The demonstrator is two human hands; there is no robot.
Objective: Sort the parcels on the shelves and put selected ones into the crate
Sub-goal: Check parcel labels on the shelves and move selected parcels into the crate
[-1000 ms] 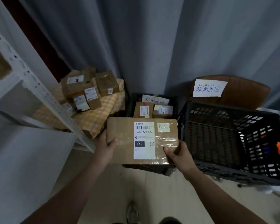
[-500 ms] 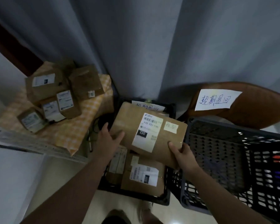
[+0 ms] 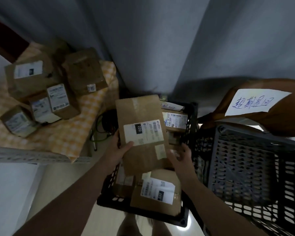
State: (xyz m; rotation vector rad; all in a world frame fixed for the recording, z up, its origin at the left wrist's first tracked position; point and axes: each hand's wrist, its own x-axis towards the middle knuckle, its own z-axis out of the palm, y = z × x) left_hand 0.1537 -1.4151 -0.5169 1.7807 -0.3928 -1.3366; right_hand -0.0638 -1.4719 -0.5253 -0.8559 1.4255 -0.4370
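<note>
Left hand (image 3: pixel 120 151) pinching the flat 220 parcel (image 3: pixel 141 133) as it is swinging lengthwise over the small crate (image 3: pixel 109 200)

With its fingers underneath and its thumb lying on the near corner of the label, the left hand is carrying the parcel by its left edge. The right hand (image 3: pixel 181 157) is sitting at the parcel's near right corner with fingers loosely bent. Motion blur is hiding whether it is gripping or only steadying.

A second ago both hands were holding the parcel broadside, with the label reading upright. Now it is coming round a quarter turn, with its long side pointing away from the person. The view is also tipping down, so more of the crate's inside is showing.

The parcel is hanging above the small black crate and is not yet resting on anything in it. Below its near end another labelled parcel (image 3: pixel 157 191) is lying in the crate. More parcels (image 3: pixel 174 118) are showing at the far end, beside a handwritten slip (image 3: pixel 169 106).

This is suggesting the choice is made and the parcel is going into the small crate. The turn is probably lining it up with the free space.

Just to the right, the large black crate (image 3: pixel 245 167) is standing with its lattice walls showing. Farther left, a stack of boxes (image 3: pixel 46 92) is sitting on a checked cloth (image 3: pixel 85 126) behind a pale shelf rail (image 3: pixel 24 155). Beyond, a handwritten sign (image 3: pixel 255 103) is leaning on something brown against the grey curtain (image 3: pixel 160 40)
</note>
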